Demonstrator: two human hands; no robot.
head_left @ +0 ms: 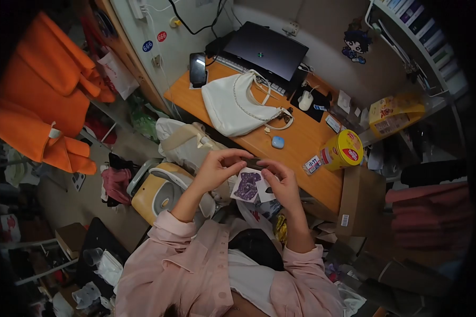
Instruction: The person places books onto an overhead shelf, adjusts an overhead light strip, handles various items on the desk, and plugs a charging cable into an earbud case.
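Observation:
In front of my chest, at the desk's near edge, both hands are raised close together. The thumb and fingers of my left hand [221, 168] pinch the upper left edge of a white card with a purple bear-like shape [247, 186]. At its right side, my right hand [283, 184] grips a white piece with a dark mark [266, 193], which overlaps or joins the card; I cannot tell which. A small dark item [255, 163] shows between the fingertips of both hands, its kind unclear.
On the wooden desk [312, 145] are a white handbag [230, 103], a laptop [264, 50], a phone [198, 70], a mouse [305, 100], a blue case [277, 142] and a yellow-lidded tub [344, 149]. A cardboard box [360, 203] stands right. Orange cloth [42, 90] hangs left.

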